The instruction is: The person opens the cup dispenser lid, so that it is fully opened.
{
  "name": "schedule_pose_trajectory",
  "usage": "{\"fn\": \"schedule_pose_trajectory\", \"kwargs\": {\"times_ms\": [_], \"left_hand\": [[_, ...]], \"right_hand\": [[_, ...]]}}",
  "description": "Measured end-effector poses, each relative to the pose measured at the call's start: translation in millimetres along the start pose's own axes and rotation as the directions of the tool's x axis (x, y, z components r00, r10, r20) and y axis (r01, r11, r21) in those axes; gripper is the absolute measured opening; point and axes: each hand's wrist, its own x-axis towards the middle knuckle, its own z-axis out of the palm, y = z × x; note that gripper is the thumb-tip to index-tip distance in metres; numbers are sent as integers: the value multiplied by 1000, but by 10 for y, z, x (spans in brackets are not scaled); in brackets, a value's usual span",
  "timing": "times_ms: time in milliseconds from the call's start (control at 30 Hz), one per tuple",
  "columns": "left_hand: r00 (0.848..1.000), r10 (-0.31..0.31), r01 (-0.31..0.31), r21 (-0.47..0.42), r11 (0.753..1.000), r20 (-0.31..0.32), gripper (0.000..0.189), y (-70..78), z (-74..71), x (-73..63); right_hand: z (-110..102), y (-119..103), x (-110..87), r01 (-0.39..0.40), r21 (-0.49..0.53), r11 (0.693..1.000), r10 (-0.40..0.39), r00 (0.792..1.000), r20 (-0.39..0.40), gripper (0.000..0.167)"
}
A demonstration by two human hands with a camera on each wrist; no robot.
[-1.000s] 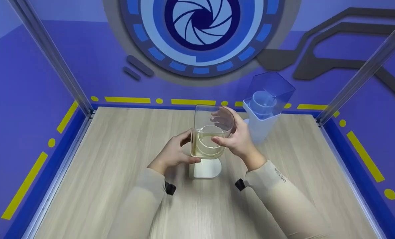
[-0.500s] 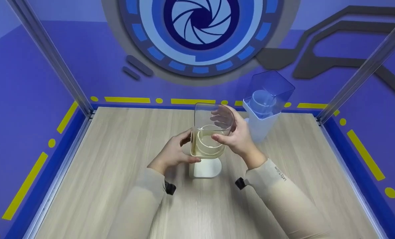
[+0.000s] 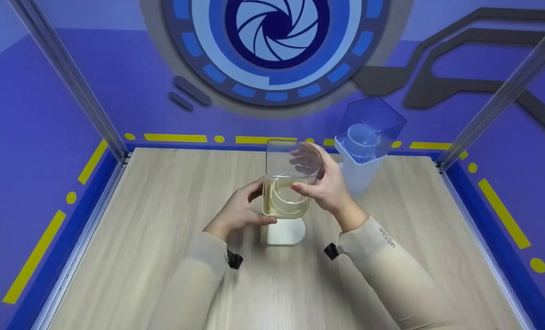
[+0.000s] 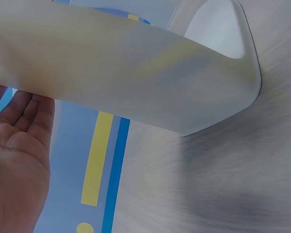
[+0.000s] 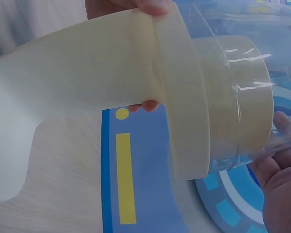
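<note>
In the head view, a cream plastic stand [image 3: 286, 233] with a flat rounded foot stands upright mid-table. A wide collar [image 5: 189, 109] tops its column, and a short cream ring [image 5: 247, 97] rises from that. Around the ring sits a clear, open-topped plastic cover [image 3: 279, 158]. My left hand [image 3: 238, 211] grips the column just under the collar, thumb at the front, most of its fingers hidden behind. With the thumb on the near side and fingers on the far side, my right hand [image 3: 329, 190] holds the cover.
At the back right stands a similar pale blue stand [image 3: 357, 178] with a dark blue see-through cover [image 3: 377, 114]. Blue printed panels [image 3: 116, 87] wall in the wooden table [image 3: 171, 178] at the back and both sides, with metal posts [image 3: 77, 82] at the corners.
The clear cover has risen very slightly and shifted a touch left, with my right hand still on it. My left hand keeps its place on the stand.
</note>
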Motion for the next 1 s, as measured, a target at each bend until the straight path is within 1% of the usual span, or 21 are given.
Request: {"fn": "schedule_pose_trajectory", "kwargs": {"times_ms": [67,233,333,500,567,667,767,867,1000], "left_hand": [[1000,4,-4,0,1000,3,115,2,3,-1],[1000,-16,16,4,1000,3,120,4,2,-18],[1000,-14,14,-6,1000,1,121,-12,-2,-19],[1000,-5,5,-19,1000,4,122,-14,-1,-15],[1000,-1,1,-18,1000,3,121,-7,-2,-13],[1000,23,-22,-25,999,8,118,-20,-1,-1],[999,43,-43,-33,999,12,115,-33,-1,11],[999,40,-40,-36,999,12,114,-28,1,7],[1000,23,-23,-49,999,7,114,-15,9,-2]], "right_hand": [[-11,0,12,-10,21,1000,11,1000,-19,114],[-34,-46,49,-9,33,999,10,999,-52,112],[-47,-92,83,8,57,998,-4,998,-60,113],[-75,-182,155,49,91,995,-42,996,-82,120],[-94,-217,193,68,88,994,-60,994,-91,117],[-130,-270,260,92,87,992,-82,991,-108,111],[-169,-320,333,95,107,990,-81,988,-130,108],[-208,-350,409,97,117,988,-79,986,-148,112],[-259,-350,508,103,100,990,-85,981,-173,120]]}}
